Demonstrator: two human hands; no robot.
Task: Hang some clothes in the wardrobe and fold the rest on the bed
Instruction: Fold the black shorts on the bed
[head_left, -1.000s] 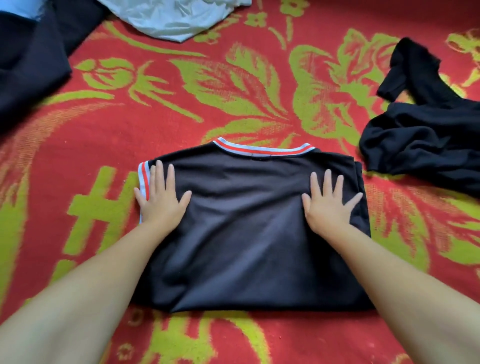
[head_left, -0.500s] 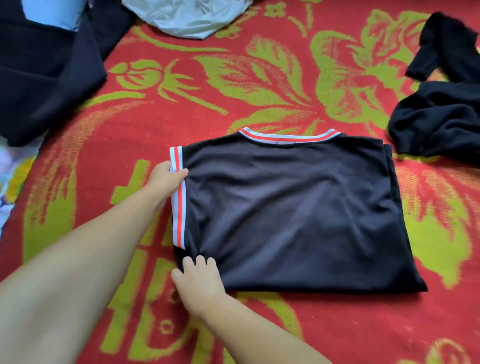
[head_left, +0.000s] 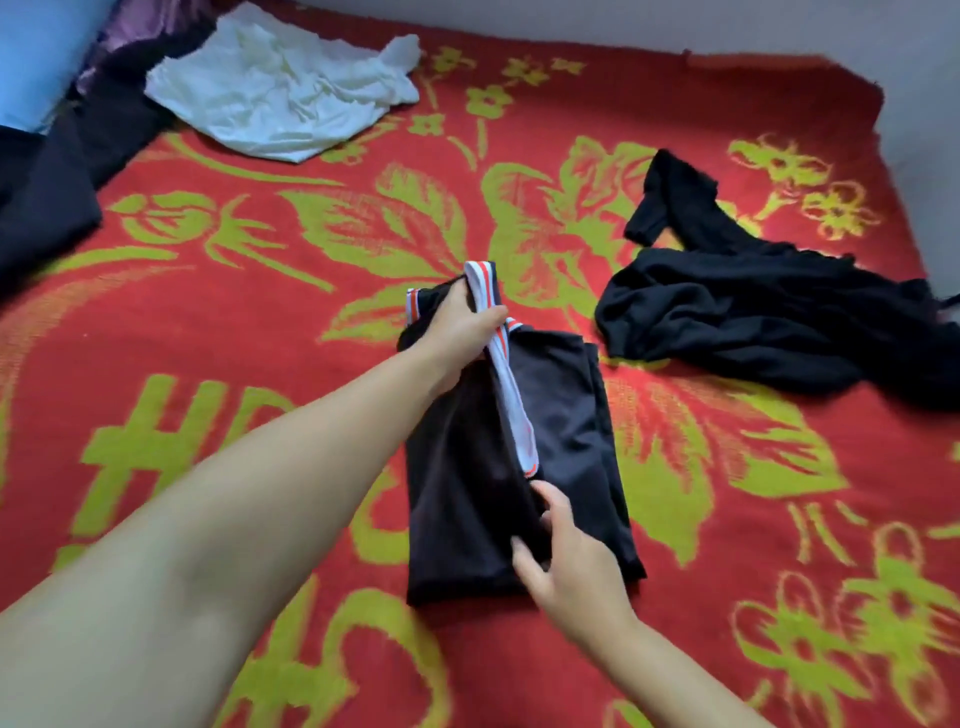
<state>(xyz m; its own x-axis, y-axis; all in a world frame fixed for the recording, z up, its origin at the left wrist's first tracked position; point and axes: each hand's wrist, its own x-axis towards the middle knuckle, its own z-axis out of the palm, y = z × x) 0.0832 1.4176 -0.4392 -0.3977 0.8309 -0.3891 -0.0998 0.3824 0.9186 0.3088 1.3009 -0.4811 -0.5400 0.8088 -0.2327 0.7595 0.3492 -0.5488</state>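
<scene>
On my feed the only writing I can read is woven into the red and green bedspread (head_left: 249, 322): large green letters "HD" at the lower left, partly cut off by my left forearm. I see no label or brand on any garment.

At the far left edge a dark pile of clothes (head_left: 47, 187) lies next to something blue (head_left: 36, 57) in the corner. Just right of it, near the head of the bed, a crumpled white garment (head_left: 280, 98) lies loose.

My left hand (head_left: 462, 325) reaches to the middle of the bed and grips the top of the black shirt (head_left: 566, 415), fingers curled round the cloth at the white and orange trim (head_left: 506, 395), lifting the left half up and over. The shirt lies in the middle of the bedspread, folded into a narrow strip.

My right hand (head_left: 566, 561) is at the shirt's lower edge, thumb and fingers pinching the lifted flap of black cloth near the bottom hem.

Further right, apart from the shirt, a rumpled black garment (head_left: 769, 322) lies spread loose toward the bed's right edge.
</scene>
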